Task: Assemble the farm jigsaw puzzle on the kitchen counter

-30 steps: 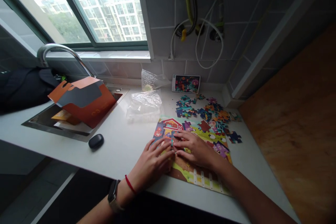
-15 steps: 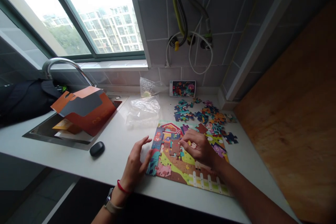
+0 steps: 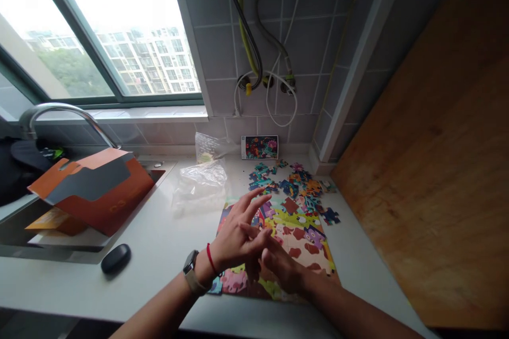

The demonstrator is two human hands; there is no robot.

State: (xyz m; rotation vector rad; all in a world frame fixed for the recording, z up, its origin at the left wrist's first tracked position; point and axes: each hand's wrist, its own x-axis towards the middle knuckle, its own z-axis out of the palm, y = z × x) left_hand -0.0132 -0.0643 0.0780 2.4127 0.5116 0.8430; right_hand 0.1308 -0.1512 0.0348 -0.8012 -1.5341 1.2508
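Over the lower left part of a colourful farm puzzle (image 3: 310,251) my left hand (image 3: 238,238) is raised, its fingers spread and nothing held between them. My right hand (image 3: 280,265) lies partly behind it, the two overlapping; its thumb shows, but most of its fingers are hidden or blurred. Loose puzzle pieces (image 3: 306,183) are heaped behind the puzzle. A dark blue piece (image 3: 331,216) lies to its right. Upright against the wall stands a small picture card (image 3: 260,147).
Clear plastic bags (image 3: 202,177) lie left of the loose pieces. A black mouse-like object (image 3: 115,259) rests on the counter. An orange folded box (image 3: 99,190) sits over the sink, under the faucet (image 3: 67,108). A wooden board (image 3: 429,169) stands on the right.
My left hand has moved right over the puzzle, and my right hand has come down and left to meet it. The head view has shifted, moving the counter items leftward.
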